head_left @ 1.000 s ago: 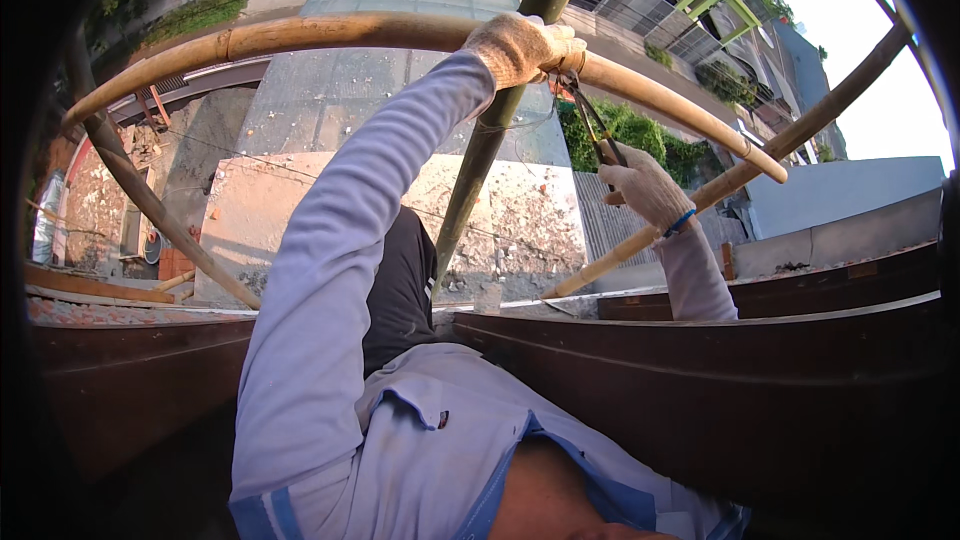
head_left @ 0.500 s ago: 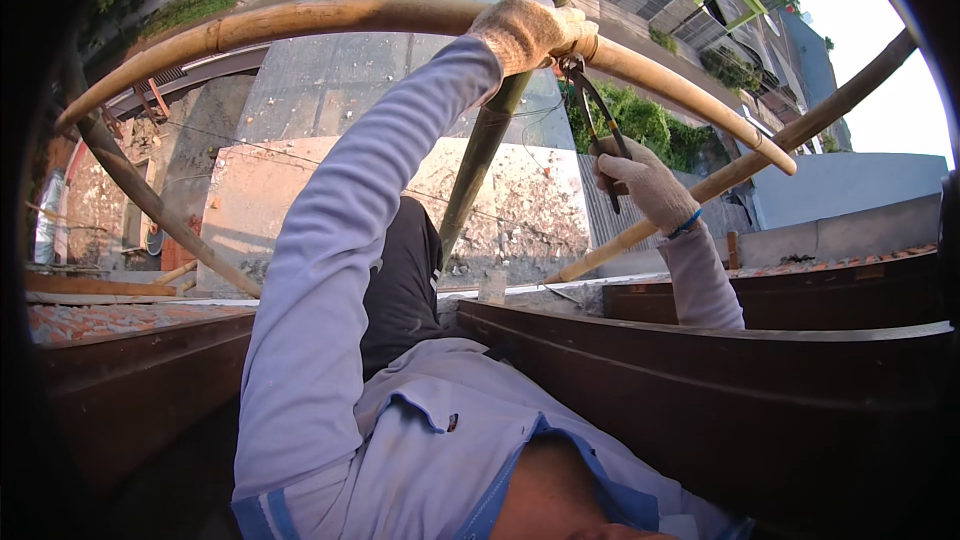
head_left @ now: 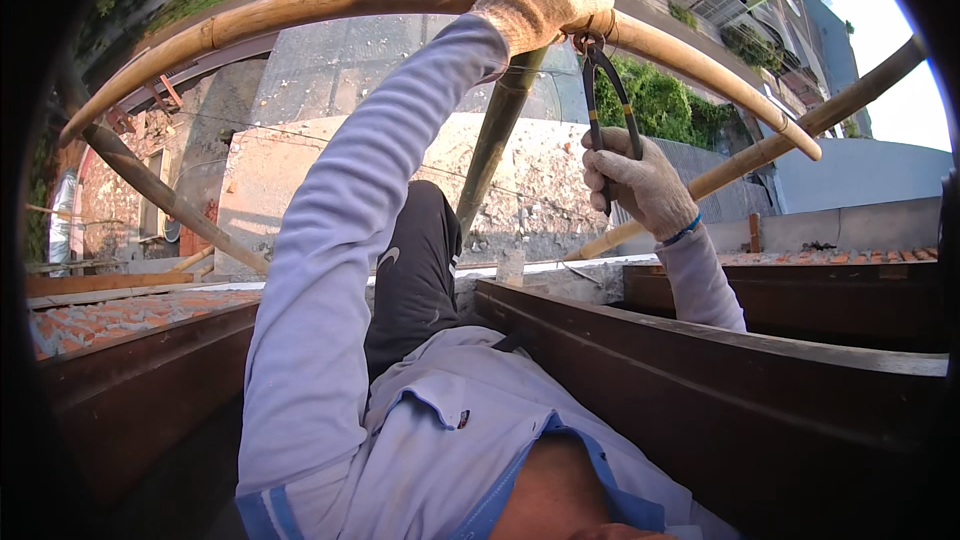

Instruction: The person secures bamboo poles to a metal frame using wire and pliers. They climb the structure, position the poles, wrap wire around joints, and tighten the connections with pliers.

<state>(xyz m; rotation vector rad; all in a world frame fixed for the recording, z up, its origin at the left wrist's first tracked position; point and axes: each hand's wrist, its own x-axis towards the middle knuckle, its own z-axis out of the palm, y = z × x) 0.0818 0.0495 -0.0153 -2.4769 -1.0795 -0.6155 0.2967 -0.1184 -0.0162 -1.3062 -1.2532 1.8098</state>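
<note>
In a knitted work glove, my left hand is wrapped round the light bamboo pole where it crosses a darker upright bamboo pole. Just below it, my right hand, also gloved, grips the handles of a pair of pincers. The black handles with yellow bands stand somewhat apart. The head of the pincers points up and meets the underside of the pole crossing, beside my left fingers. Thin wire seems to be at the jaws, too small to make out clearly.
Dark brown steel beams run beside my body, with brickwork at the left. Another bamboo pole slants across the right, and one slants at the left. Far below lies a rubble-strewn roof slab.
The pincers have turned more upright, their head still at the pole crossing. My left hand keeps its hold on the pole. The whole view has shifted slightly.
</note>
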